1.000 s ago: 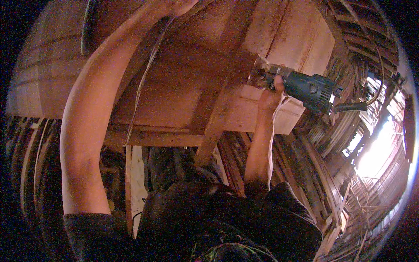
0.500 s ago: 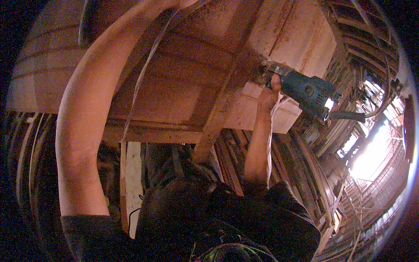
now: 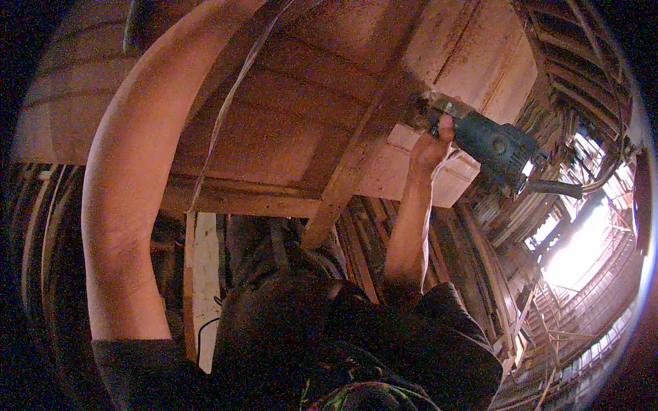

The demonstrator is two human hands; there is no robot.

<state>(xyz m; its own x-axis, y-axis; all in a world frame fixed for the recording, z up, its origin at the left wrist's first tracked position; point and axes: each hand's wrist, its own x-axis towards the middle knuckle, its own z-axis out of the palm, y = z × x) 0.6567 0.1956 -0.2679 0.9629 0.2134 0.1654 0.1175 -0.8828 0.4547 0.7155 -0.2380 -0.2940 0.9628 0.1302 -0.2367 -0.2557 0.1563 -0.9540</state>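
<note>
Gripping the tool [image 3: 498, 145] with the right hand [image 3: 433, 146], right of centre in the frame, close to the panel [image 3: 506, 60]. Probably working on the panel; calls next for steady, even guiding. Cannot tell state of left hand, beyond top edge.

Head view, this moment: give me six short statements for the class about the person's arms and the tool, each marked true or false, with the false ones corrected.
1. The right hand holds a power tool. True.
2. The power tool is bright yellow. False: it is dark, bluish grey.
3. The left forearm reaches up to the picture's top edge. True.
4. The right hand rests on the left forearm. False: they are well apart.
5. A cord leaves the power tool at its right end. True.
6. The power tool is left of the left forearm. False: it is right of it.
</note>
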